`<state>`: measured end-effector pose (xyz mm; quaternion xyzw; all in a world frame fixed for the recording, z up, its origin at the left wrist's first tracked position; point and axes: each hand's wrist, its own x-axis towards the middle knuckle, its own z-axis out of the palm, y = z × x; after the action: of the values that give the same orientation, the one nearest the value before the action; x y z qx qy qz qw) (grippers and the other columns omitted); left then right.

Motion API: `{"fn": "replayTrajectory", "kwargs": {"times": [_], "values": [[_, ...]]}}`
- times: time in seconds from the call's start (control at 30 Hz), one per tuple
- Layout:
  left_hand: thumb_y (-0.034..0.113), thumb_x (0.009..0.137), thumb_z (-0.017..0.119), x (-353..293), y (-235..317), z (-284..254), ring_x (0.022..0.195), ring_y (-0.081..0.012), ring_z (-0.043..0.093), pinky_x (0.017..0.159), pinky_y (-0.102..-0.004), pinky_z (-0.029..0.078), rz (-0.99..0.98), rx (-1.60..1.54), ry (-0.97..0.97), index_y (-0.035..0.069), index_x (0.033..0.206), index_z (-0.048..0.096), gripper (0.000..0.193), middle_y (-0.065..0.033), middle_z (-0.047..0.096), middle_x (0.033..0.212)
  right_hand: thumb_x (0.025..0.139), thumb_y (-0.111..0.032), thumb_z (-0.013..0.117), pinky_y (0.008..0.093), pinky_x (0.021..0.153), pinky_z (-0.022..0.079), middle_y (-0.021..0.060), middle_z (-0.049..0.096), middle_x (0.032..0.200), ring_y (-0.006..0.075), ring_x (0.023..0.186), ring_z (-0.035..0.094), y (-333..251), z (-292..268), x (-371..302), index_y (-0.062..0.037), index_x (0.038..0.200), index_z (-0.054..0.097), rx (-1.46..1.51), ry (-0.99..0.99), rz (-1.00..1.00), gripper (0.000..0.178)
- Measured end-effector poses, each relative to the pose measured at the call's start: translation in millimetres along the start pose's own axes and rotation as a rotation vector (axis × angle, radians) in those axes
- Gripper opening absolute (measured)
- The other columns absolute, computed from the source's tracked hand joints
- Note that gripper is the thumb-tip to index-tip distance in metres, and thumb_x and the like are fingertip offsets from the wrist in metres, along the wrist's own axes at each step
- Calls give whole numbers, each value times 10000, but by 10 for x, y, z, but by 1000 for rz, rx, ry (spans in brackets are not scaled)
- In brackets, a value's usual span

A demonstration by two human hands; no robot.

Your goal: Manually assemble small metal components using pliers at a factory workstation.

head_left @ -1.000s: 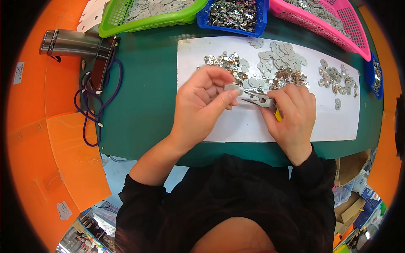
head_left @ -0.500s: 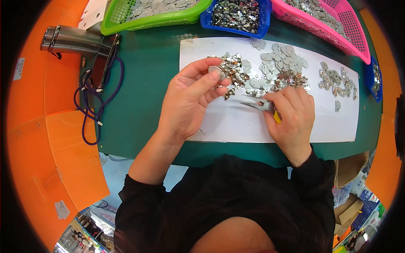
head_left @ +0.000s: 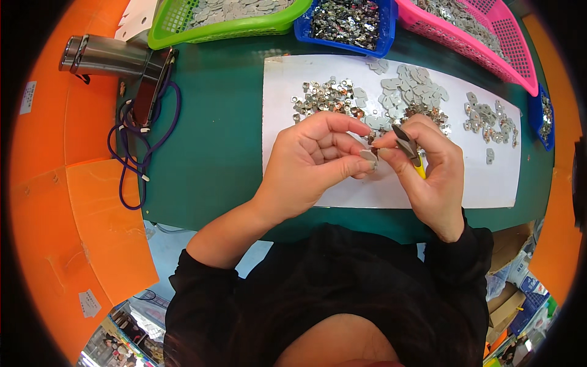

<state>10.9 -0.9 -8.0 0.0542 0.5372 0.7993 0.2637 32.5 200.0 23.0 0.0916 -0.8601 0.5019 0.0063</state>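
Note:
My left hand (head_left: pixel 309 162) pinches a small flat grey plate (head_left: pixel 369 156) between thumb and fingers. Close against it, the fingertips of my right hand (head_left: pixel 439 177) pinch a small part at the plate's edge, too small to make out. A pair of pliers with yellow handles (head_left: pixel 406 144) is tucked in the right hand, its jaws pointing up and to the left. Behind the hands, shiny metal clips (head_left: pixel 327 96) and a heap of loose grey plates (head_left: pixel 411 87) lie on a white sheet (head_left: pixel 348 194). My right hand partly covers some coppery metal parts.
Along the far edge stand a green basket (head_left: pixel 235 30), a blue bin (head_left: pixel 345 44) and a pink basket (head_left: pixel 471 55), all filled with parts. Another blue bin (head_left: pixel 541 119) is at the right. Several pieces (head_left: pixel 489 116) lie nearby. A steel flask (head_left: pixel 107 55) and purple cord (head_left: pixel 177 113) are left.
My left hand has moved right and nearer with the grey plate. The right hand has come up to meet it, and the pliers have swung from pointing left to pointing up.

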Motion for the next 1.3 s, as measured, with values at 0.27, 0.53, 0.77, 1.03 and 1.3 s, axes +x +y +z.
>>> {"fn": "replayTrajectory", "kwargs": {"times": [0.27, 0.53, 0.77, 1.03, 1.3], "values": [[-76, 866, 678, -25, -52, 55, 902, -128, 674, 822, -257, 561, 114, 58, 15, -38, 1168, 591, 316, -96, 664, 991, 832, -2, 694, 268, 705, 409, 56, 602, 784, 152, 757, 543, 1, -2, -12, -7, 886, 698, -52, -5, -31, 55], [-30, 746, 770, 12, -37, 37, 779, -251, 704, 661, -300, 566, 801, 946, 89, 21, 1012, 725, 275, -122, 706, 895, 827, -16, 693, 270, 720, 424, 67, 622, 829, 149, 787, 556, -2, -25, -58, 7, 905, 699, 162, -91, 87, 81], [-42, 729, 782, 26, -67, -14, 755, -234, 696, 645, -299, 566, 957, 971, 150, 23, 1002, 731, 285, -118, 709, 872, 795, -16, 668, 268, 731, 428, 73, 618, 882, 145, 808, 555, -18, -82, -104, 4, 977, 700, 343, -90, 104, 186], [-65, 808, 737, -37, -90, 31, 734, -142, 685, 625, -243, 534, 652, 624, 147, 11, 1015, 729, 221, -106, 728, 880, 645, -36, 771, 354, 708, 442, 71, 612, 845, 265, 805, 563, 48, -215, -106, -83, 981, 719, -529, 89, -328, 343], [-59, 802, 742, -26, -108, 33, 686, -173, 677, 599, -251, 525, 710, 712, 200, 14, 992, 726, 205, -112, 721, 854, 640, -64, 799, 350, 669, 441, 61, 612, 830, 247, 775, 559, 7, -219, -103, -105, 1027, 724, -646, 109, -352, 396]]}}
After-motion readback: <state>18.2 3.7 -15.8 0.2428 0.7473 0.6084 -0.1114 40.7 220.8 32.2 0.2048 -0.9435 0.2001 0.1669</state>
